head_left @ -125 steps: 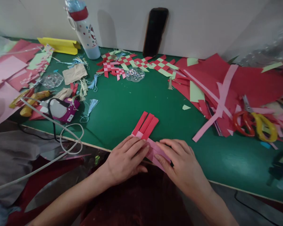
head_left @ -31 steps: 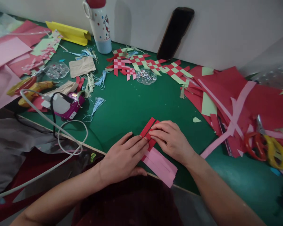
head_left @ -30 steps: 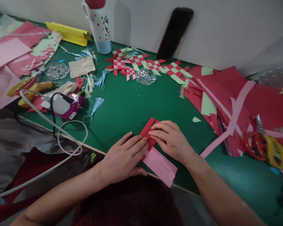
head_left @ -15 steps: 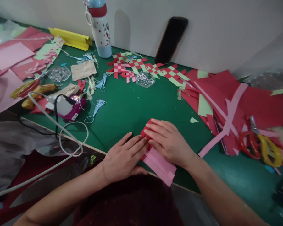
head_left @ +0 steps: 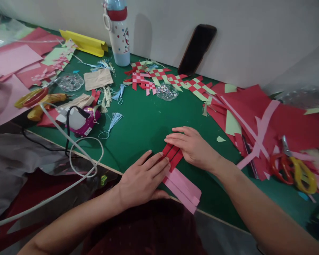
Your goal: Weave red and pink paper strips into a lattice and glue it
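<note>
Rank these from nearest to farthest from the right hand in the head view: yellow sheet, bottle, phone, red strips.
From the right hand:
1. Red strips: partly under its fingers.
2. Phone: beyond it, leaning on the wall.
3. Bottle: left of the phone, upright.
4. Yellow sheet: farther left, past the bottle.

Here at the dial's centre, my left hand (head_left: 145, 179) lies on the paper strips (head_left: 182, 187) by the near edge of the table (head_left: 146, 120), my right hand (head_left: 195, 147) at two o'clock from it. Out at twelve sits the dish (head_left: 167, 92), woven pieces (head_left: 198, 86) just behind, then the phone (head_left: 198, 49) leaning on the wall (head_left: 164, 35). Bottle (head_left: 121, 40) at eleven! Round at ten: a tassel (head_left: 115, 121), the charger (head_left: 76, 120) farther left. Paper sheets (head_left: 289, 120) pile up at two, scissors (head_left: 285, 147) near three, by the pile's near side.
</note>
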Available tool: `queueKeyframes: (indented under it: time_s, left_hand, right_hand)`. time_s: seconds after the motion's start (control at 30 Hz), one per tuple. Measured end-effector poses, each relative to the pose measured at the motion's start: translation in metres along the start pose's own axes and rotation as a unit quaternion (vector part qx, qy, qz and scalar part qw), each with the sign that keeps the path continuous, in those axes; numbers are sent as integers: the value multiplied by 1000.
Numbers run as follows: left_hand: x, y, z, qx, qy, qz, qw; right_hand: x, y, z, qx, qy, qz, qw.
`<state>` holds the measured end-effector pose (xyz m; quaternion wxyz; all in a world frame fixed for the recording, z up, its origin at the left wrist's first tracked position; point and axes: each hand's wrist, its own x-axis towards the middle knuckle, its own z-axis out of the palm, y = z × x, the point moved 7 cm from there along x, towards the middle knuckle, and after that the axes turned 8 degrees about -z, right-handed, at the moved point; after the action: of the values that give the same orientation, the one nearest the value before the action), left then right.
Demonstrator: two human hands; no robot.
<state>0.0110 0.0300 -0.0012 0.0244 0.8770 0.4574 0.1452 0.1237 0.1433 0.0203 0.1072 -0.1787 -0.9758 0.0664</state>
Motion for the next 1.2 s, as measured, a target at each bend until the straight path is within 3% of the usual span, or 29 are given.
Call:
queueKeyframes:
  time_s: [0.27,0.4,0.53,0.63,0.93,1.2]
  left_hand:
    - [-1,0,0,-1,2,-1,1000]
    - [-1,1,-1,2,-2,3,1000]
    - [0,0,-2,11,-16,-1,1000]
    - [0,0,-2,16,-28,-3,999]
    - [-3,0,1,37,-47,-1,998]
    - [-27,-2,-9,34,-45,36,998]
  right_hand:
    - [-7,2,-5,-30,21,10,999]
    - [-10,-12,-13,-70,39,29,996]
    - [-17,-33,3,-48,-27,2,998]
    - [-24,-33,16,-36,-56,24,997]
    - [-29,-27,23,-22,-38,41,998]
    - [-31,-27,24,-10,-25,47,999]
